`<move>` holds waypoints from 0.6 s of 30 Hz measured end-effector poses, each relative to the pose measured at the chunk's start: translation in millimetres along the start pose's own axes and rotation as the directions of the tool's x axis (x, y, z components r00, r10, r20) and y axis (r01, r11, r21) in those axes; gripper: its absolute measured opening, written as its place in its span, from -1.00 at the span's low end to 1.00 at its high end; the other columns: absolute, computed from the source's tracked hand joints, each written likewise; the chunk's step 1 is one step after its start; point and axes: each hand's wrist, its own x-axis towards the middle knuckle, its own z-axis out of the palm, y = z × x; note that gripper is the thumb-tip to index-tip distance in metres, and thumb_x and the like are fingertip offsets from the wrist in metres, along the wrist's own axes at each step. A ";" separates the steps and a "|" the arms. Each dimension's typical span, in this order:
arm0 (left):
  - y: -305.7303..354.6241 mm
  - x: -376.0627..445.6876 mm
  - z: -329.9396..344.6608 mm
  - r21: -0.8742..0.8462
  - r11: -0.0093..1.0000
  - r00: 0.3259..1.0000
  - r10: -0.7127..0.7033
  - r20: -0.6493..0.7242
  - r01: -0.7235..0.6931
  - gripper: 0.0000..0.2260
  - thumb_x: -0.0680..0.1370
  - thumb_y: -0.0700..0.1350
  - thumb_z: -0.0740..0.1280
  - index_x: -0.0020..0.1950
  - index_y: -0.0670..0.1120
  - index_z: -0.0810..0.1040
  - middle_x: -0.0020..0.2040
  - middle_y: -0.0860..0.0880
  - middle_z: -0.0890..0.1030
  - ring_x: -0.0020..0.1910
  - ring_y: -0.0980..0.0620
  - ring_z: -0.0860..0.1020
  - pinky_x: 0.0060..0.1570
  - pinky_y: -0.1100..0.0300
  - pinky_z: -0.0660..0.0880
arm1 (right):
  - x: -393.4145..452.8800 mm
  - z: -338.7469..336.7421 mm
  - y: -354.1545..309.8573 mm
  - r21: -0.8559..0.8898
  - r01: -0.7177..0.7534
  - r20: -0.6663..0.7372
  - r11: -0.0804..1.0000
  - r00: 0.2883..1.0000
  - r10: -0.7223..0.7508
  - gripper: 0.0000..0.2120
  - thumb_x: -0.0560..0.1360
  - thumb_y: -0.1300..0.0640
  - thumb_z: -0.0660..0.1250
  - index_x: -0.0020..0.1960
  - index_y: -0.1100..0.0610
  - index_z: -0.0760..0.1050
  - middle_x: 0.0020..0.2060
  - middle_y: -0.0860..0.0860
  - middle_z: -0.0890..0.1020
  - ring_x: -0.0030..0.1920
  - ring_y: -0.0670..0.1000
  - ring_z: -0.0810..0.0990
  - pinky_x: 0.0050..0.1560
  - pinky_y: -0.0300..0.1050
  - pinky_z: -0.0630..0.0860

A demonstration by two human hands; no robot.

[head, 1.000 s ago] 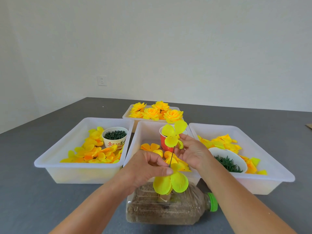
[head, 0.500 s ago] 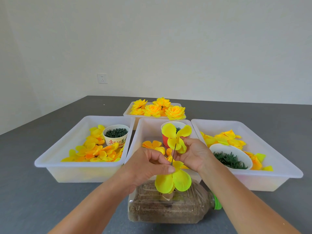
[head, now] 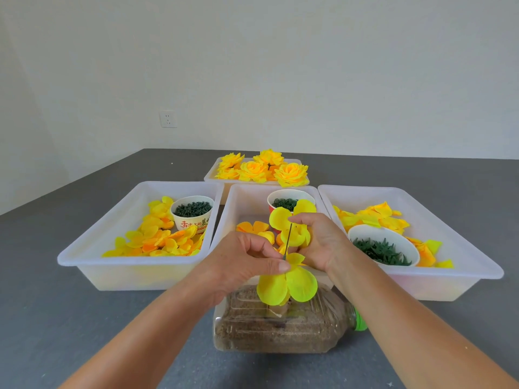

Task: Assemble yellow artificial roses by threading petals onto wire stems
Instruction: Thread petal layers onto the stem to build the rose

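Fingers (head: 276, 255) of L hand (head: 238, 265) pinched the wire (head: 288, 241) just above the lower petals (head: 286, 284), over the bottle (head: 280, 327) on the desk (head: 70, 318). R hand (head: 320, 240) gripped the upper petal piece (head: 290, 220), wire tip at its centre. Risks: tip missing the hole & tearing fabric; wire bending if pushed off-axis; lower petals slipping if pinch loosened.

On the surface (head: 56, 318) three trays sit side by side: the left tray (head: 92, 248), the middle tray (head: 224, 220) and the right tray (head: 463, 248), each holding loose petals and a cup or bowl. Behind the middle one a fourth tray (head: 209, 176) holds finished roses (head: 261, 169). Before the middle tray lies a bottle (head: 280, 329) on its side.
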 end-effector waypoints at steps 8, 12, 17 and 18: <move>4.5 -1.6 1.1 0.074 0.997 0.999 0.033 -0.023 -0.031 -0.91 0.35 -0.28 0.48 -0.18 -0.27 0.63 -0.09 -0.28 0.65 -0.15 -0.02 0.59 -0.06 0.24 0.54 | -26.6 -6.9 -8.1 -0.346 0.239 -0.011 0.907 0.966 -0.259 -0.81 0.48 0.21 0.36 0.09 0.16 0.55 0.02 0.17 0.63 -0.05 0.16 0.61 -0.11 -0.02 0.57; 6.4 -3.1 1.6 0.117 0.992 0.998 0.052 -0.021 -0.050 -0.92 0.37 -0.29 0.47 -0.17 -0.26 0.64 -0.07 -0.29 0.64 -0.13 -0.03 0.58 -0.04 0.21 0.54 | -42.8 -10.6 -11.9 -0.368 0.370 0.057 0.853 0.925 -0.376 -0.95 0.47 0.25 0.37 -0.10 0.13 0.56 -0.19 0.06 0.67 -0.14 0.05 0.64 -0.21 -0.09 0.59; 7.1 -2.7 2.8 0.120 0.991 0.998 0.055 -0.022 -0.052 -0.97 0.37 -0.30 0.47 -0.22 -0.20 0.65 -0.16 -0.20 0.67 -0.18 0.03 0.59 -0.07 0.24 0.54 | -59.8 -8.2 -10.6 -0.393 0.467 0.150 0.792 0.882 -0.446 -0.87 0.47 0.31 0.35 -0.17 0.11 0.60 -0.34 0.00 0.68 -0.31 -0.03 0.66 -0.35 -0.21 0.57; 6.5 -2.4 2.8 0.113 0.992 0.998 0.057 -0.018 -0.055 -0.95 0.37 -0.30 0.47 -0.25 -0.17 0.65 -0.22 -0.13 0.67 -0.21 0.07 0.60 -0.12 0.28 0.54 | -61.8 -7.3 -9.5 -0.399 0.492 0.159 0.774 0.868 -0.470 -0.87 0.45 0.31 0.37 -0.17 0.10 0.60 -0.35 0.01 0.68 -0.33 -0.03 0.66 -0.34 -0.19 0.58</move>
